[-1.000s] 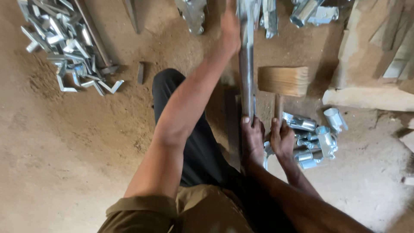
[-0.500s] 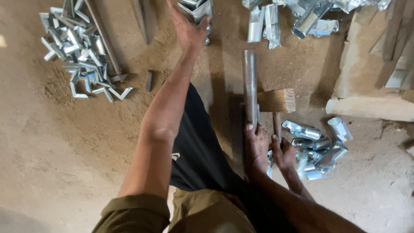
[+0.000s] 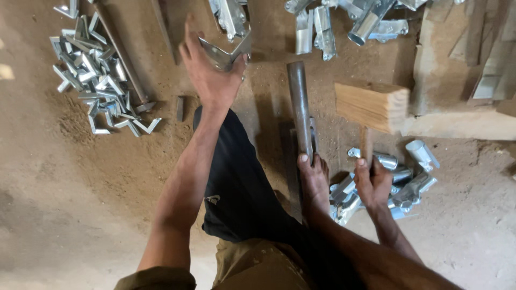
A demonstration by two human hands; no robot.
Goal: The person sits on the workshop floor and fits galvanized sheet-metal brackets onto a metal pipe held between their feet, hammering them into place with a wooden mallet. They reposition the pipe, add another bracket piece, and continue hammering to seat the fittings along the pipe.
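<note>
Left hand [image 3: 207, 70] closed on a bent metal bracket [image 3: 226, 53]; right hand [image 3: 373, 182] wrapped around a wooden mallet [image 3: 371, 104] handle.

The loosely pinched bracket could slip, I judge. A foot [image 3: 314, 185] pins a steel pipe [image 3: 299, 107] between the hands; shiny fittings [image 3: 403, 177] crowd the right hand, bracket pile [image 3: 97, 86] beyond the left.
</note>
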